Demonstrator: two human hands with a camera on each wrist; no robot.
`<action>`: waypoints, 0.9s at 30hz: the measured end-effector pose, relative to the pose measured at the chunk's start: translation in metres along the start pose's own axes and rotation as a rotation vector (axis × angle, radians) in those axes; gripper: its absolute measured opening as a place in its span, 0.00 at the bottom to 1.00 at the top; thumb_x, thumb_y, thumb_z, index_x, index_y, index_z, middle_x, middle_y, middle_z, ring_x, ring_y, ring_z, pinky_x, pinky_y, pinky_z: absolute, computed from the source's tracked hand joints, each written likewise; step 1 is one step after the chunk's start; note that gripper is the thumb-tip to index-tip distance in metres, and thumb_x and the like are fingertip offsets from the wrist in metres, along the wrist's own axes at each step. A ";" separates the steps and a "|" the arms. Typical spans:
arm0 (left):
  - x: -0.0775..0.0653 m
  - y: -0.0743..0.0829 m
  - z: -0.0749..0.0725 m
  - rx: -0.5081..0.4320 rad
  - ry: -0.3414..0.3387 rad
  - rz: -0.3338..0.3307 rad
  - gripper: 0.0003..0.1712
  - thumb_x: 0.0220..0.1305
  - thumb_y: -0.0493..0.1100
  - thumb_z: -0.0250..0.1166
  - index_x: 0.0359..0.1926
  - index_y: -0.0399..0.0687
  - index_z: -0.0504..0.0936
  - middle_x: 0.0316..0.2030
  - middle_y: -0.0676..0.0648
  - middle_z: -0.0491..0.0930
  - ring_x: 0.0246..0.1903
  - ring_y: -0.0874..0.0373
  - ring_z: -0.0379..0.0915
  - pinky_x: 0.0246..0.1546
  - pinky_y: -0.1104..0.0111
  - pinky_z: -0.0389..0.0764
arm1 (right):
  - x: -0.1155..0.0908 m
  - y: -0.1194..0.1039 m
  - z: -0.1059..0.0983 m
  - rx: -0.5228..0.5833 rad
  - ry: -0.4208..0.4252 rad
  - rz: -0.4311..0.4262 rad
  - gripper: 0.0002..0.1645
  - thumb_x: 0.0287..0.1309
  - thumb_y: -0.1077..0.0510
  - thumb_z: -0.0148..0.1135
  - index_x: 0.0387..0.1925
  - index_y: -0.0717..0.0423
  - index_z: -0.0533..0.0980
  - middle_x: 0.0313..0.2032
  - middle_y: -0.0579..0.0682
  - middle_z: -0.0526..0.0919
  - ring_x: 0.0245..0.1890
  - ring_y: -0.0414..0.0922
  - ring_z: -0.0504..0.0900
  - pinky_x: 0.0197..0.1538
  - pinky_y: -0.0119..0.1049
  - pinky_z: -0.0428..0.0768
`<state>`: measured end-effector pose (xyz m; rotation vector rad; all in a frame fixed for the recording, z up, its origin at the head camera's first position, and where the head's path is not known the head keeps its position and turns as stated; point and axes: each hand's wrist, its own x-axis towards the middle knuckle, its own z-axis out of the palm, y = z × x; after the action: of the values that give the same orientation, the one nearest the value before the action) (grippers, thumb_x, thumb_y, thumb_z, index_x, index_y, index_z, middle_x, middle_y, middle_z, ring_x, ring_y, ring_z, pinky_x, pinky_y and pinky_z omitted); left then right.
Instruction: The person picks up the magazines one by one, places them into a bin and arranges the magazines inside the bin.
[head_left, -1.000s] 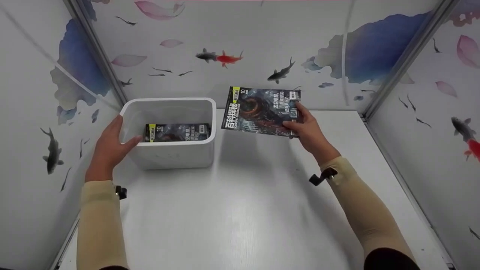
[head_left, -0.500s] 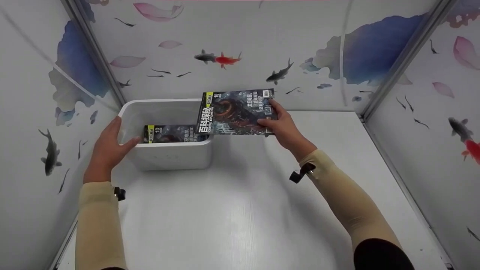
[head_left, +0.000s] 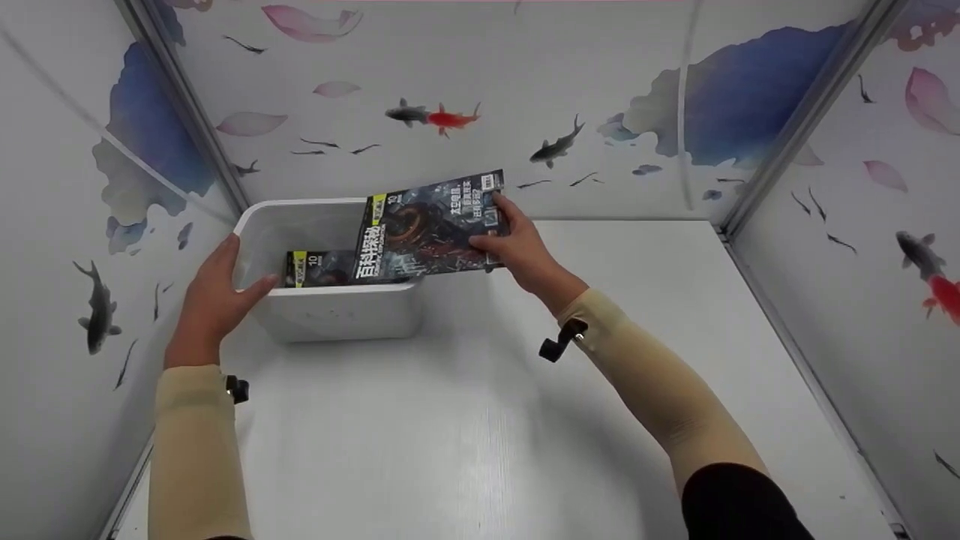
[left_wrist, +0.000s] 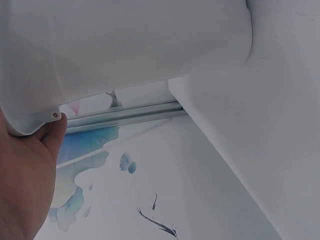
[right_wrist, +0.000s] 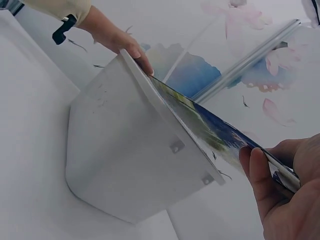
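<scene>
My right hand [head_left: 525,251] pinches a dark magazine [head_left: 427,229] by its right edge, thumb on the cover and fingers beneath, as the right wrist view shows. The magazine is tilted above the right part of a white plastic bin [head_left: 345,315]. Inside the bin lies another magazine [head_left: 319,268] with a matching cover, partly hidden by the held one. At the bin's left end my left hand [head_left: 214,304] grips the rim, its thumb at the front corner. The left wrist view has that hand [left_wrist: 27,185] at the edge of the bin [left_wrist: 125,50].
The bin stands on a white table [head_left: 420,435] near the back panel. White panels [head_left: 615,67] printed with fish and petals enclose the table at the back and both sides. Metal posts [head_left: 817,112] run up the corners.
My right hand has carried the magazine leftward, from beside the bin to over its right part, and the magazine has tilted. The left hand has stayed on the rim.
</scene>
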<state>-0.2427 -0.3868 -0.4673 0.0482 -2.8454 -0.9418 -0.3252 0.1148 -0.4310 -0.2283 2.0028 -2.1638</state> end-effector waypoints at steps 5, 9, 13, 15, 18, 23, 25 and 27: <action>0.000 0.000 0.001 -0.002 -0.001 0.006 0.68 0.70 0.80 0.64 0.92 0.56 0.37 0.90 0.41 0.37 0.87 0.31 0.35 0.79 0.25 0.45 | 0.004 0.002 0.018 -0.021 -0.003 0.003 0.61 0.66 0.65 0.78 0.90 0.44 0.54 0.83 0.53 0.61 0.74 0.53 0.72 0.70 0.49 0.83; 0.000 0.000 0.001 -0.008 -0.003 0.007 0.68 0.71 0.79 0.65 0.92 0.56 0.37 0.90 0.41 0.37 0.87 0.31 0.35 0.80 0.26 0.45 | 0.008 0.003 0.032 -0.037 -0.004 0.010 0.60 0.66 0.65 0.78 0.90 0.44 0.55 0.84 0.53 0.62 0.75 0.53 0.71 0.72 0.48 0.81; 0.001 0.000 0.000 -0.009 -0.002 -0.008 0.68 0.71 0.78 0.65 0.92 0.56 0.37 0.90 0.40 0.37 0.87 0.31 0.36 0.79 0.25 0.46 | 0.013 0.006 0.044 -0.069 -0.008 -0.002 0.60 0.66 0.64 0.79 0.90 0.45 0.55 0.84 0.53 0.61 0.76 0.52 0.70 0.74 0.46 0.79; 0.001 0.000 0.000 -0.011 -0.002 -0.017 0.68 0.71 0.78 0.65 0.92 0.56 0.37 0.90 0.40 0.37 0.87 0.30 0.37 0.79 0.25 0.46 | 0.014 0.008 0.050 -0.077 -0.010 -0.007 0.60 0.67 0.64 0.78 0.90 0.45 0.54 0.84 0.54 0.61 0.76 0.51 0.70 0.73 0.45 0.79; 0.002 0.000 0.000 -0.005 0.003 -0.014 0.67 0.72 0.78 0.64 0.92 0.55 0.38 0.90 0.39 0.39 0.86 0.30 0.39 0.79 0.25 0.48 | 0.015 0.009 0.058 -0.069 -0.015 0.002 0.59 0.68 0.64 0.77 0.90 0.45 0.54 0.83 0.54 0.63 0.75 0.51 0.72 0.70 0.45 0.82; 0.003 -0.002 0.000 0.011 0.015 0.003 0.66 0.73 0.77 0.63 0.92 0.53 0.39 0.90 0.38 0.41 0.86 0.29 0.40 0.79 0.25 0.49 | 0.015 0.009 0.071 -0.065 -0.023 0.009 0.58 0.69 0.64 0.76 0.90 0.46 0.54 0.83 0.55 0.64 0.75 0.50 0.73 0.67 0.43 0.84; 0.003 -0.002 0.000 0.011 0.014 0.001 0.66 0.73 0.77 0.63 0.92 0.54 0.38 0.90 0.38 0.40 0.86 0.29 0.40 0.79 0.25 0.49 | 0.016 0.008 0.075 -0.069 -0.025 0.008 0.58 0.69 0.64 0.76 0.90 0.47 0.54 0.83 0.55 0.64 0.75 0.50 0.73 0.68 0.42 0.83; 0.003 -0.002 0.001 0.006 0.011 0.000 0.66 0.73 0.77 0.64 0.92 0.53 0.38 0.90 0.38 0.40 0.86 0.29 0.40 0.79 0.25 0.49 | 0.016 0.008 0.079 -0.075 -0.026 0.010 0.58 0.69 0.64 0.75 0.90 0.47 0.54 0.83 0.55 0.64 0.75 0.50 0.72 0.67 0.42 0.83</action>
<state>-0.2458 -0.3877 -0.4689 0.0543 -2.8383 -0.9299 -0.3222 0.0339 -0.4333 -0.2545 2.0685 -2.0715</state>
